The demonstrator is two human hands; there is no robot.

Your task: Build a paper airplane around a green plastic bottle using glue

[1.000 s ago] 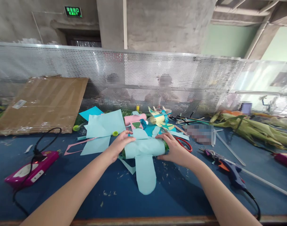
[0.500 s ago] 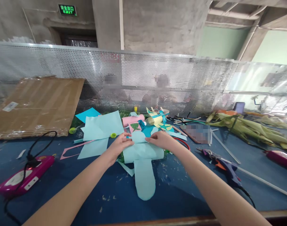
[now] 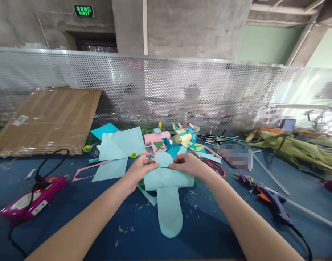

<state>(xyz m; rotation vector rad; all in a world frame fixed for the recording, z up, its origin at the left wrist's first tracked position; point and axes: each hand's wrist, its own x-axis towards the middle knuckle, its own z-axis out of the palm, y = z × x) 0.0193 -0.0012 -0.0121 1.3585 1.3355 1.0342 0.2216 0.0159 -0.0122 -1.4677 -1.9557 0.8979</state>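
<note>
A roll of light blue paper (image 3: 168,179) lies crosswise in front of me, wrapped around something green that shows at its ends. Out of its near side comes a long round-ended paper flap (image 3: 169,214), flat on the table. A second rounded paper flap (image 3: 163,159) rises on the far side. My left hand (image 3: 140,168) pinches the left edge of this far flap where it meets the roll. On the opposite edge, my right hand (image 3: 189,166) has its thumb and fingers closed in the same way.
Light blue paper sheets (image 3: 122,145) lie left of centre. Red-handled scissors (image 3: 216,168) rest beyond my right hand. A glue gun (image 3: 274,204) with its cord lies at right, a pink power strip (image 3: 35,199) at left. Flattened cardboard (image 3: 51,123) leans against the perforated metal screen (image 3: 166,79).
The view has shifted slightly, so most things sit a little farther right. My fingers have come slightly closer together at the base of the far flap.
</note>
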